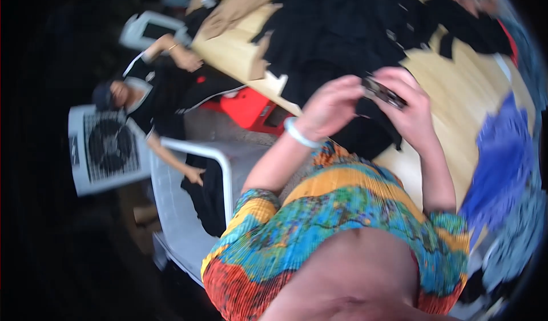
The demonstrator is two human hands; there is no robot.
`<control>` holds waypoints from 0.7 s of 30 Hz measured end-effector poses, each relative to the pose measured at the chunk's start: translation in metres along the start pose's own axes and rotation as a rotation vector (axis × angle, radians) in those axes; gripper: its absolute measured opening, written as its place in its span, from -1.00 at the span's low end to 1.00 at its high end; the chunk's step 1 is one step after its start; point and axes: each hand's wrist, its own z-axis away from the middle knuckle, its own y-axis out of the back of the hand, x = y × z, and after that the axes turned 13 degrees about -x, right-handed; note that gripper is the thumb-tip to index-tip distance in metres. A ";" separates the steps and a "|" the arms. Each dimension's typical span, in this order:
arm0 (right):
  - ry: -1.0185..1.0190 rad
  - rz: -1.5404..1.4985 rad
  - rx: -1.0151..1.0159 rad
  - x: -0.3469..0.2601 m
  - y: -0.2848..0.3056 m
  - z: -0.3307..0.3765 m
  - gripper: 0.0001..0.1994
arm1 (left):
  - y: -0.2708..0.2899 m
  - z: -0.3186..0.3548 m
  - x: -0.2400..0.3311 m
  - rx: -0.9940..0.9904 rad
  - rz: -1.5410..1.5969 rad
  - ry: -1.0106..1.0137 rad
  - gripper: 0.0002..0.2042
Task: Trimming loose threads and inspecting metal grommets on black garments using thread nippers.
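Both of my hands are raised in front of my chest, above the near edge of the table. My right hand [410, 105] is closed around a small dark tool [385, 93] with a metallic glint; blur hides its exact kind. My left hand [334, 108], with a pale bracelet at the wrist, has its fingers pressed together at the tool's left end. Whatever those fingertips pinch is too blurred to make out. Beneath my hands, black cloth [334, 32] lies heaped over the table and hangs toward me.
The pale wooden table [451, 109] carries tan pieces [242, 4] and blue-violet cloth [498, 155]. At left, a person in dark clothes [162, 92] sits beside a red stool [248, 108], a grey tub with a white rim [188, 207] and a fan unit [108, 147]. Another person's hand [471, 1] shows far right.
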 end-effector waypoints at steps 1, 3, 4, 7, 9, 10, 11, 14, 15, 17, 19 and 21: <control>-0.067 -0.041 -0.009 -0.001 -0.002 0.002 -0.80 | 0.004 -0.002 -0.003 -0.041 0.001 0.001 -0.97; -0.064 0.038 0.041 0.009 -0.007 0.011 -0.81 | 0.018 -0.008 -0.018 -0.051 0.057 0.051 -0.94; -0.076 0.065 0.033 0.009 -0.009 0.014 -0.80 | 0.018 -0.007 -0.019 -0.053 0.050 0.068 -0.94; -0.075 0.111 0.016 0.010 -0.012 0.012 -0.79 | 0.016 -0.004 -0.018 0.060 -0.022 0.074 -0.89; -0.076 0.164 -0.041 0.012 -0.011 0.011 -0.79 | 0.006 -0.001 -0.019 0.096 -0.087 0.044 -0.81; -0.079 0.166 -0.074 0.013 -0.010 0.009 -0.80 | 0.002 0.000 -0.015 0.128 -0.166 0.013 -0.72; -0.083 0.169 -0.104 0.014 -0.008 0.010 -0.80 | 0.005 0.000 -0.015 0.084 -0.197 -0.002 -0.57; -0.090 0.196 -0.160 0.017 -0.005 0.014 -0.81 | 0.015 -0.005 -0.018 -0.014 -0.344 0.062 -0.74; -0.085 0.203 -0.170 0.019 -0.005 0.015 -0.82 | 0.015 -0.005 -0.017 0.001 -0.374 0.102 -0.85; -0.094 0.190 -0.202 0.020 -0.004 0.017 -0.82 | 0.020 -0.006 -0.019 0.066 -0.358 0.153 -0.90; -0.096 0.197 -0.254 0.021 -0.006 0.021 -0.83 | 0.023 -0.007 -0.020 0.106 -0.398 0.188 -0.84; -0.115 0.155 -0.305 0.026 -0.012 0.020 -0.83 | 0.032 -0.009 -0.021 0.114 -0.466 0.203 -0.85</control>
